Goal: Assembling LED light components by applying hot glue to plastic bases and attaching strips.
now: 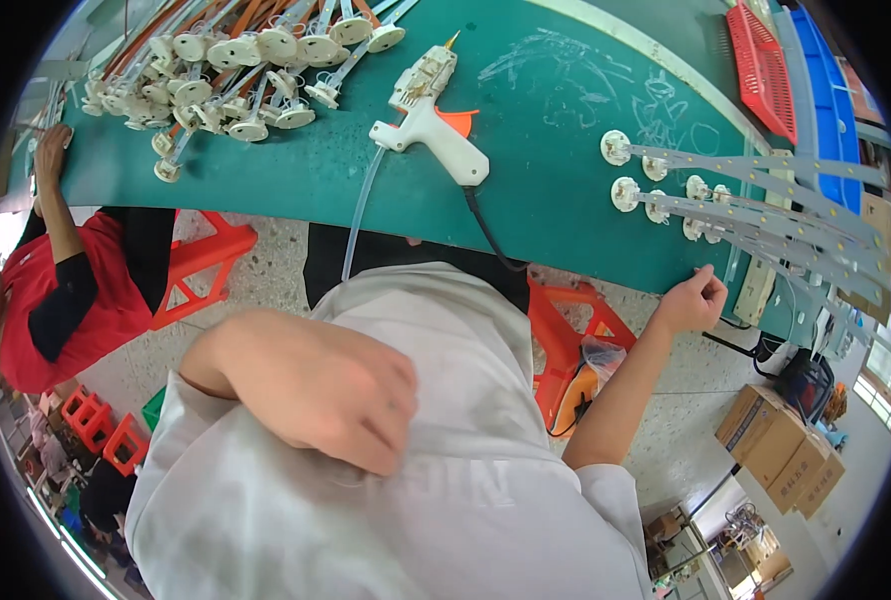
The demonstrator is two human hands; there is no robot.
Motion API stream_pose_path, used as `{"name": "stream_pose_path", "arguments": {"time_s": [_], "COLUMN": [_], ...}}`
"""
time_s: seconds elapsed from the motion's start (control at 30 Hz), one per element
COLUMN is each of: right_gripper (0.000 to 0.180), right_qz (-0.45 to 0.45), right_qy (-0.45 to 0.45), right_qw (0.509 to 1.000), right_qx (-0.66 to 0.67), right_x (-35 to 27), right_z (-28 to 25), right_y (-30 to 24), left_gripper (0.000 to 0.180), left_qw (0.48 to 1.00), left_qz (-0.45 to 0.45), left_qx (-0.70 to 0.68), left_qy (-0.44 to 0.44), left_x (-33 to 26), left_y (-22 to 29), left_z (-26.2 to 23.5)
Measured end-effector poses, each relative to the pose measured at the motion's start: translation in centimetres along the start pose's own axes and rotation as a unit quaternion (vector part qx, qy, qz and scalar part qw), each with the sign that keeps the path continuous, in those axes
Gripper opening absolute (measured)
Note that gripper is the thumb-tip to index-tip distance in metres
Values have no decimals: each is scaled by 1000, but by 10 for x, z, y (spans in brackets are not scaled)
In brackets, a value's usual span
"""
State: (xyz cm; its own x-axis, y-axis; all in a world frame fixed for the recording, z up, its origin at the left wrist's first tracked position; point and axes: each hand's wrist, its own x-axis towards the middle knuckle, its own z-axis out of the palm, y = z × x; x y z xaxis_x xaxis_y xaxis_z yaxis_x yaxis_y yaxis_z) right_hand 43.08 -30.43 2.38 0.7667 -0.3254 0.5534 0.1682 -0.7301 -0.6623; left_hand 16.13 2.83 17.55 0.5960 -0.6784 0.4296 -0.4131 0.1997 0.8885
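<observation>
Green worktable point(556, 150) carries a white plastic glue gun point(429, 125); right hand point(691, 300) rests curled at its edge, left hand point(341, 395) loosely bent against the shirt.

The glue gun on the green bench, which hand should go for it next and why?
Probably the left hand: it sits empty against the shirt, while the right hand is curled at the bench edge beside the LED strips. The glue gun lies untouched on the green bench, its handle pointing toward the person.
</observation>
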Motion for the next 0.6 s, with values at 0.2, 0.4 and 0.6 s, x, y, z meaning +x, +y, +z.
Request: {"name": "stream_pose_path", "arguments": {"time_s": [0.2, 0.4, 0.6], "right_gripper": [24, 24, 21], "right_qz": [5, 4, 3], "right_qy": [-11, -20, -16], "right_qw": [1000, 1000, 1000], "right_qx": [1, -20, -14], "right_x": [-3, -3, 1], "right_z": [-2, -5, -3], "right_y": [1, -3, 0], "left_gripper": [16, 13, 13], "left_qw": [991, 997, 991], "left_qz": [66, 79, 54], "left_qx": [83, -14, -67], "left_qy": [77, -19, -105], "left_x": [31, -9, -30], "left_y": [-9, 2, 12], "left_z": [40, 29, -1]}}
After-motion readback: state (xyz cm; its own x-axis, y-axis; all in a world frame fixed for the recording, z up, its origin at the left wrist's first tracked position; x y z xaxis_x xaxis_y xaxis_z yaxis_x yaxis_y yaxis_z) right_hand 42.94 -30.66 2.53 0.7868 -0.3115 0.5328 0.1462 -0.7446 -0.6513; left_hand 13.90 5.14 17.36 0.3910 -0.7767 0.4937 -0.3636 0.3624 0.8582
